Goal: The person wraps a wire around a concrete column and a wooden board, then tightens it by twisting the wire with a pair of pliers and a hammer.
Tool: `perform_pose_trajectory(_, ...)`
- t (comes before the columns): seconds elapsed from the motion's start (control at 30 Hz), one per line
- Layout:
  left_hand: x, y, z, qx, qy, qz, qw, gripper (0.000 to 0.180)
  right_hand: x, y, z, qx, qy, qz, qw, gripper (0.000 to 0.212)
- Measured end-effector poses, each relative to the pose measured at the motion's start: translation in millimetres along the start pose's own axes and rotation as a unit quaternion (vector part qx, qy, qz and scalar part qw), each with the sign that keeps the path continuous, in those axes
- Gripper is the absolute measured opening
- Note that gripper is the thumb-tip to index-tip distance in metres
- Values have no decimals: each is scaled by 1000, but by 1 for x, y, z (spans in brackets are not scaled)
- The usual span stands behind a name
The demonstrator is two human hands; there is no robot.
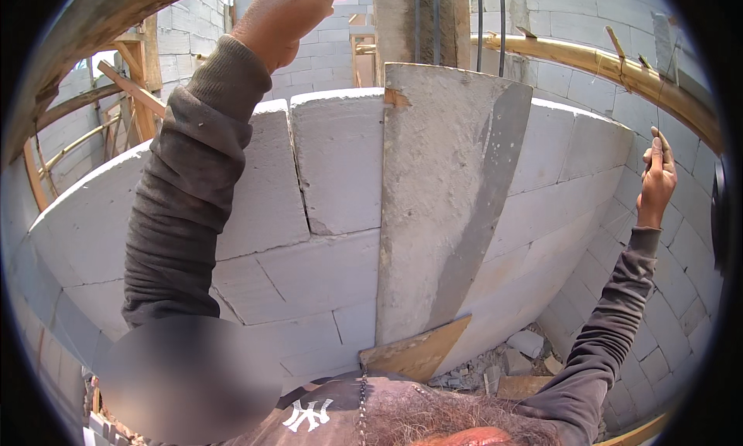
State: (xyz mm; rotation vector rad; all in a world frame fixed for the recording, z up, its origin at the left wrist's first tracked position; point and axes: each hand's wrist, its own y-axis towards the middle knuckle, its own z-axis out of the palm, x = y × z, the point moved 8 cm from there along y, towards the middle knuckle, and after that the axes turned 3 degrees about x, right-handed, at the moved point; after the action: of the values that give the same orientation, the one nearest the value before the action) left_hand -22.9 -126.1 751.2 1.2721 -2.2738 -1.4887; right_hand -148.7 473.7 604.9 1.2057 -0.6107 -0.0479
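The right hand (658,171) is pinching a thin line (659,113) between thumb and fingers; the left hand (290,16) is bending at the upper edge — its grip cannot be told. Between the hands, a flat, mortar-crusted grey panel (437,183) is leaning upright against the smooth, pale block wall (340,163). The wall's courses are standing laid; behind, slim dark bars (436,20) are rising bare, apparently not yet encased, before a rough upright (395,20).

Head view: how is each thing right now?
Left hand: raised, partly cut off
Right hand: raised, apparently pinching a thin line
Grey board: upright, patchy
Brown board: tilted
Block wall: standing, gaps between some blocks
Steel bars: upright
Rubble: loose pieces
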Motion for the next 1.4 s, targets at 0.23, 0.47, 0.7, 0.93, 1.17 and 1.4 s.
perform_pose_trajectory(0.23,49,40,-1,32,471,-28,881,70,-44,57,122,156,-58,48,985,29)
perform_pose_trajectory(0.47,83,56,33,143,571,-86,804,103,-43,97,268,340,-162,-11,926,28)
perform_pose_trajectory(0.7,106,41,60,225,540,-132,800,106,-4,48,348,496,-104,34,862,24)
perform_pose_trajectory(0.93,97,3,75,360,252,-230,868,76,-6,25,370,563,11,81,823,22)
perform_pose_trajectory(1.17,71,5,71,313,262,-164,898,40,5,10,365,576,-5,12,818,26)
perform_pose_trajectory(1.4,25,-10,59,205,387,107,893,22,13,32,288,536,-123,11,835,22)
